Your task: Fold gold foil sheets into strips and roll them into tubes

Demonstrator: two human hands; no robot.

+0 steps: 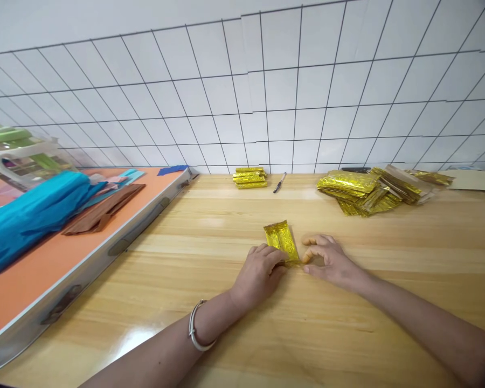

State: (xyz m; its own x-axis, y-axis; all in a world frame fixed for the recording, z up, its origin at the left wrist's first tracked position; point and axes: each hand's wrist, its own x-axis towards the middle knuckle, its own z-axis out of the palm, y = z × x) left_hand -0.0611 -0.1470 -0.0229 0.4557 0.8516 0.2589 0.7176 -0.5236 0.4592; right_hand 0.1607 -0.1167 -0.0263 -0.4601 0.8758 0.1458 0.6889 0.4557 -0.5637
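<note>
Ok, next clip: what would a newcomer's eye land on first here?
Probably the shiny gold foil piece at the centre of the wooden table, pinched at its near end by the left hand and right hand. Next, the loose heap of gold foil sheets far right, the small folded stack by the wall, and bright blue fabric at left.

gold foil sheet [281,240], folded narrow, flat on wooden table [226,323]
</note>
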